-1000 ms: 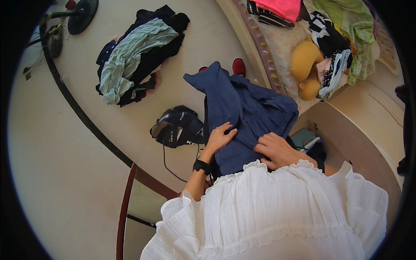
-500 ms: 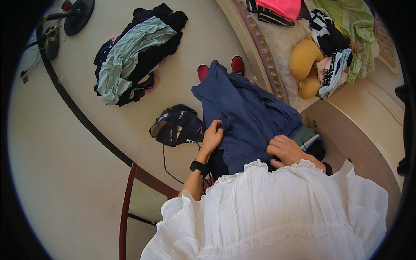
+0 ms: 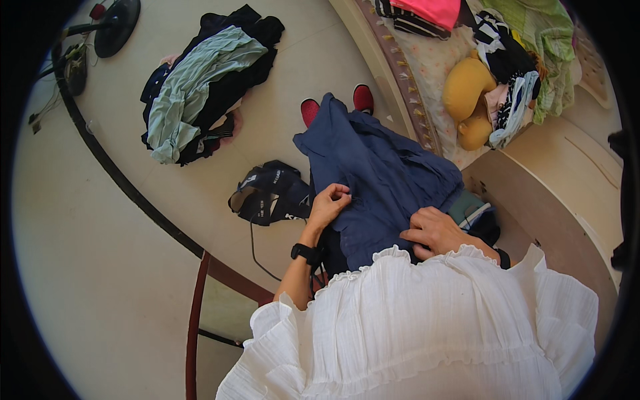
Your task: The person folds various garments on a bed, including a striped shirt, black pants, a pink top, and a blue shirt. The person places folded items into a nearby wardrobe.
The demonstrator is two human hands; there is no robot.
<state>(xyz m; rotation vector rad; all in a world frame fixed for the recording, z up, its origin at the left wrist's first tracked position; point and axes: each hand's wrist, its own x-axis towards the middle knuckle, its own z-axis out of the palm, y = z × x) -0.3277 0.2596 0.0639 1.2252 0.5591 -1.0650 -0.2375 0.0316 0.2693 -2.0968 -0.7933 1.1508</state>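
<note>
A dark blue garment lies spread and creased over my lap, reaching down towards my red shoes. On its left side, my left hand, with a black watch on the wrist, is closed in a pinch of thumb and forefinger at the cloth. My right hand rests lower on the right part of the garment, its fingers curled over the fabric near my waist. The thumb side of the right hand is partly hidden by the cloth and my white ruffled top.
A heap of dark and pale green clothes lies on the floor ahead left. Nearer is a black strapped bag or cap-like item with a cord. To the right, a bed edge carries a yellow neck pillow and more clothes. A fan base stands far left.
The left thumb and forefinger have shifted slightly right and come together in a pinch. My right hand has slid slightly left, its forefinger now stretched farther over the cloth.
</note>
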